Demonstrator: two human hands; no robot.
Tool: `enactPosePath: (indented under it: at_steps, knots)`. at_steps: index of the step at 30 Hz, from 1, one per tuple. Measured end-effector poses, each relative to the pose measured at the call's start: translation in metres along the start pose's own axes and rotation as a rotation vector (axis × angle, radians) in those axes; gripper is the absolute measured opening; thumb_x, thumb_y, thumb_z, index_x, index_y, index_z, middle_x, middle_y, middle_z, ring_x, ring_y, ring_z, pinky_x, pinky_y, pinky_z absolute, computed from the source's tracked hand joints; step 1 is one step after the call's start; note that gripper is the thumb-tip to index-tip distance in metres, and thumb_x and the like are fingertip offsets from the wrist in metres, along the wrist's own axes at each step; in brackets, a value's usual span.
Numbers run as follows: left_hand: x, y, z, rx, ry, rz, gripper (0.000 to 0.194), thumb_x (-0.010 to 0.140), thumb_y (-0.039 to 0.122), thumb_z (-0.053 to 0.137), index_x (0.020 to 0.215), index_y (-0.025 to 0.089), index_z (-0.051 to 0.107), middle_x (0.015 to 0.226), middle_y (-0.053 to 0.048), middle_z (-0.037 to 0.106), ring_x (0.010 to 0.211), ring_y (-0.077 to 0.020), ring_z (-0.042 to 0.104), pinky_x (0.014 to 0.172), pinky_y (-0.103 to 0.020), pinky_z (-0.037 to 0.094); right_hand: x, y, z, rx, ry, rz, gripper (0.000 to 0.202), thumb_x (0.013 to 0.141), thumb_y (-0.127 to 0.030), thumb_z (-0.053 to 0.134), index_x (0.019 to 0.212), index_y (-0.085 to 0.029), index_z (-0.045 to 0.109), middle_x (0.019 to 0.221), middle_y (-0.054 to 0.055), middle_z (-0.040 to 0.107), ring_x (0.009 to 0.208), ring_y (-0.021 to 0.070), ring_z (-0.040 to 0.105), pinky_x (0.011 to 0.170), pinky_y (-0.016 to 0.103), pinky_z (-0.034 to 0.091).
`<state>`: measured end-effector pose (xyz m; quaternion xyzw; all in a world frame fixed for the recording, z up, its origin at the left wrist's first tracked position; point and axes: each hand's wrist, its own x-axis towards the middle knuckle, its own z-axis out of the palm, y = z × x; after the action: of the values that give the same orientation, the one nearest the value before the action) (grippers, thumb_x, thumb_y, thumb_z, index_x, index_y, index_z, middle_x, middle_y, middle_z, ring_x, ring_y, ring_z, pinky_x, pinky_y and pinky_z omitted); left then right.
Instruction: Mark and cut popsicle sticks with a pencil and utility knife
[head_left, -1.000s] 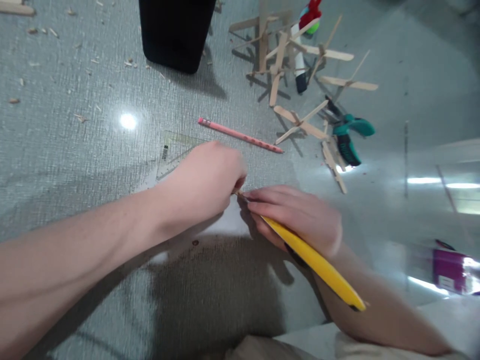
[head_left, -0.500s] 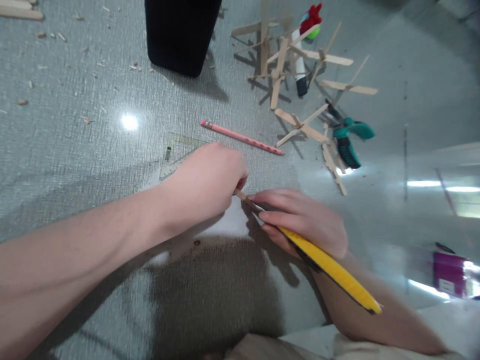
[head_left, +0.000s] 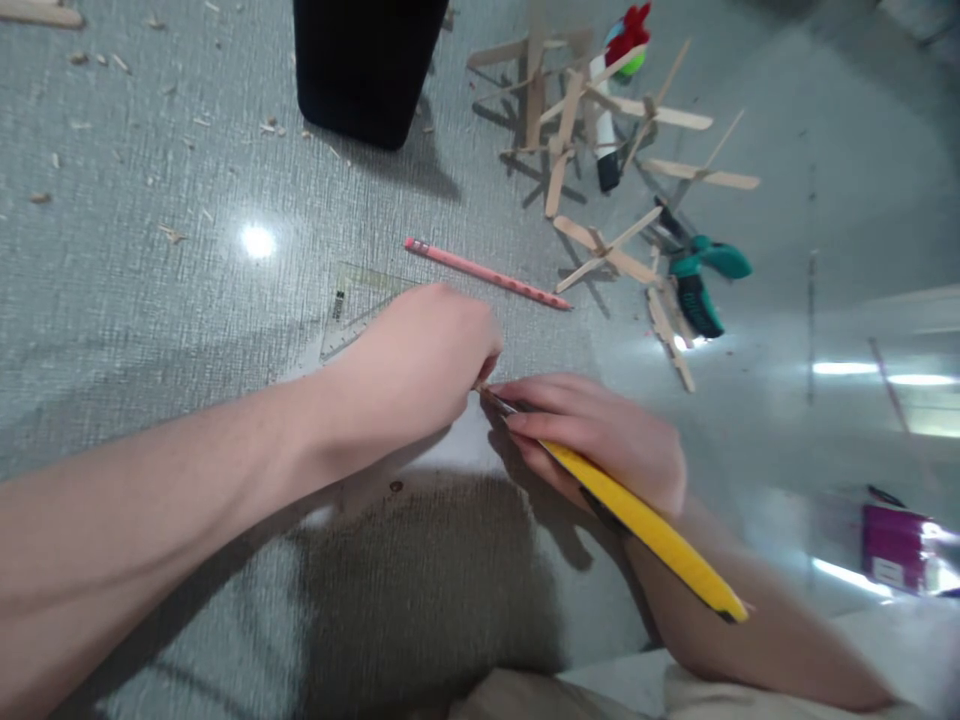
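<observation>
Left hand (head_left: 427,355) curls while right hand (head_left: 611,430) slants a yellow tool (head_left: 646,527).

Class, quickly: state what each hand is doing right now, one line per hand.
Left hand: closed, holding a thin wooden piece, mostly hidden by the fist.
Right hand: closed, holding a yellow-handled tool.

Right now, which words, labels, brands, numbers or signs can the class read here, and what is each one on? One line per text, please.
No text can be read for certain.
Ruler: dark label and edge marks, too small to read.
Teal tool: pale marks on the handle, too blurred to read.
Purple object: white label, too blurred to read.
Yellow tool: no writing visible.
</observation>
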<state>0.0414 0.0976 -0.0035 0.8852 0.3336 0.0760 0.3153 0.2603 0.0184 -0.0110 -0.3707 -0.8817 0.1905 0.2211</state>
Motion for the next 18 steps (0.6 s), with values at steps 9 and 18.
enactPosePath:
  at_steps: [9,18]
  knots:
    - [0.004,0.003,-0.002,0.057,-0.080,-0.051,0.027,0.079,0.009,0.052,0.069,0.025,0.071,0.076,0.000,0.075,0.076,-0.0205,0.064,0.067,-0.034,0.046,-0.001,-0.012,0.000,-0.124,-0.086,0.089,0.016,0.100,-0.017,0.054,0.107,-0.024,0.066,0.114,0.011,0.075,0.108,0.0243,0.072,0.093,0.040,0.061]
    - [-0.001,-0.001,0.000,0.022,-0.011,0.001,0.026,0.079,0.011,0.052,0.067,0.025,0.071,0.073,0.000,0.074,0.071,-0.0200,0.062,0.067,-0.035,0.047,-0.001,0.000,-0.003,-0.085,-0.080,0.010,0.014,0.099,-0.016,0.054,0.108,-0.024,0.062,0.113,0.009,0.076,0.106,0.0246,0.074,0.089,0.040,0.063]
